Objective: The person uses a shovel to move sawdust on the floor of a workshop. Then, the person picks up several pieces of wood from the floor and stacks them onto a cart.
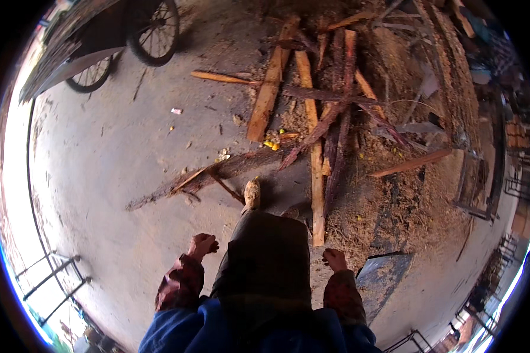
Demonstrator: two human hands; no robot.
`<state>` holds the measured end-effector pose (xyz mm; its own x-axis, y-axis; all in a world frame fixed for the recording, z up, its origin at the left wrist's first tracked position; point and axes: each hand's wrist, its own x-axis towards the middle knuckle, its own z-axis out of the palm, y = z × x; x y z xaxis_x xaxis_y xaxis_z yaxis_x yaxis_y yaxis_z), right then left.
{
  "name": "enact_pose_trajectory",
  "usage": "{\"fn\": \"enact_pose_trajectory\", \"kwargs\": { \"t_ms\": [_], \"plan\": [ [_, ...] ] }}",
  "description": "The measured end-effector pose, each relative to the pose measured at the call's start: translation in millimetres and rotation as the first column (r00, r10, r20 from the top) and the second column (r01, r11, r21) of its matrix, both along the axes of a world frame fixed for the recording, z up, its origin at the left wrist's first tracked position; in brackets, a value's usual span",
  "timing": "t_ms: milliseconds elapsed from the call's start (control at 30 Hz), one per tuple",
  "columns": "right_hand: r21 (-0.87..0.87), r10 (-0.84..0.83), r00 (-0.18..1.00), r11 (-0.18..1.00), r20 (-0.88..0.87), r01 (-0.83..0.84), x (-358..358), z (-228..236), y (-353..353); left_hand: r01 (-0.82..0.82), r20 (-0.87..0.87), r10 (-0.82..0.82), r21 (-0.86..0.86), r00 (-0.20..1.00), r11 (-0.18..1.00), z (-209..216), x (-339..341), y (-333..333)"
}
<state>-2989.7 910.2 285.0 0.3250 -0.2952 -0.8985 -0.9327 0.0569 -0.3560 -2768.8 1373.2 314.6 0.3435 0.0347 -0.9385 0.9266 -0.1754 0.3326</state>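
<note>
My left hand hangs beside my left thigh with its fingers loosely curled in. I see nothing held in it. On the other side of my legs, my right hand is also curled closed, with nothing showing in its fingers. It is nearest to the lower end of a long pale board that lies on the concrete floor. One shoe shows ahead of me, close to a bark-edged slab on the ground. Neither hand touches any wood.
Rough boards, such as a wide plank, lie crossed in a heap ahead. Sawdust covers the floor to the right. A cart wheel stands at the far left. A loose plank and a dark flat sheet lie on the right.
</note>
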Motion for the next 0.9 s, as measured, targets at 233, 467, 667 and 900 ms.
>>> {"fn": "enact_pose_trajectory", "kwargs": {
  "t_ms": [233, 467, 667, 900],
  "plan": [
    [-0.066, 0.101, 0.965, 0.994, 0.24, -0.088, 60.7, -34.4, 2.7, -0.046, 0.008, 0.046, 0.002, 0.999, 0.999, -4.8, 14.4, 14.3],
    [-0.012, 0.074, 0.962, 0.997, 0.263, -0.074, 75.2, -66.7, -10.3, -0.053, 0.007, 0.053, 0.016, 0.999, 0.998, 1.9, 18.5, -18.6],
    [0.017, 0.063, 0.967, 0.997, 0.247, -0.069, 68.7, -90.9, -42.1, -0.001, 0.045, 0.002, -0.025, 0.999, 1.0, 19.5, 37.6, -101.7],
    [0.014, 0.088, 0.963, 0.995, 0.255, -0.095, 105.3, -111.5, -94.5, 0.046, 0.137, -0.011, -0.251, 0.99, 0.967, -0.3, 57.5, -190.6]
  ]
}}
